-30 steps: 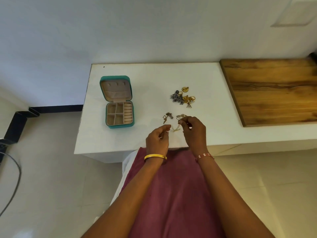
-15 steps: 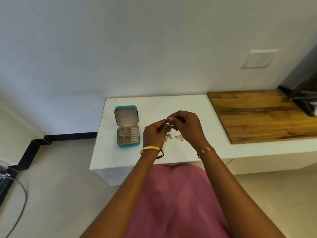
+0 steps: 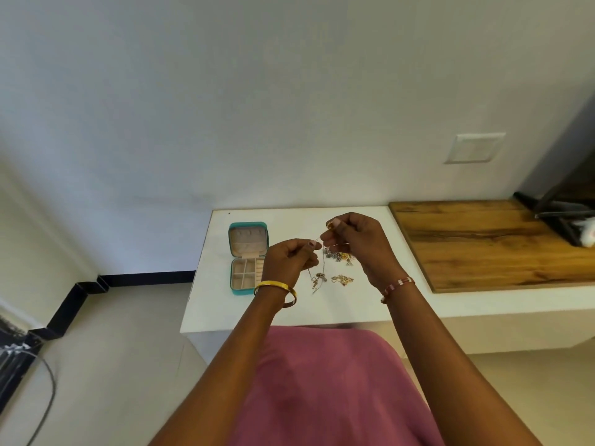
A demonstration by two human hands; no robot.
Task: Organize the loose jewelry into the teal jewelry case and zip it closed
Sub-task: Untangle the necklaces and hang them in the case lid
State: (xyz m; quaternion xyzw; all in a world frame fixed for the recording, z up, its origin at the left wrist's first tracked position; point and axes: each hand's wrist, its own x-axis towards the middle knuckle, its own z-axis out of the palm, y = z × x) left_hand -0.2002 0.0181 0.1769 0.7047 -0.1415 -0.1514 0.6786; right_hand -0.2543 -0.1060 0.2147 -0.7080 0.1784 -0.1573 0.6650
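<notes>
The teal jewelry case lies open on the white table, lid flat toward the wall, beige compartments showing. My left hand and my right hand are raised above the table, each pinching one end of a thin chain necklace stretched between them, with a loop hanging down. Below the hands lie a cross pendant piece, a small gold chain heap and a cluster of mixed jewelry, partly hidden by my right hand.
A wooden board covers the table's right part, with a dark object at its far right end. A wall stands right behind the table. My pink-clad lap is below the front edge.
Both hands have lifted the necklace off the table and pulled it taut between them. My view has tilted up, showing more wall.
</notes>
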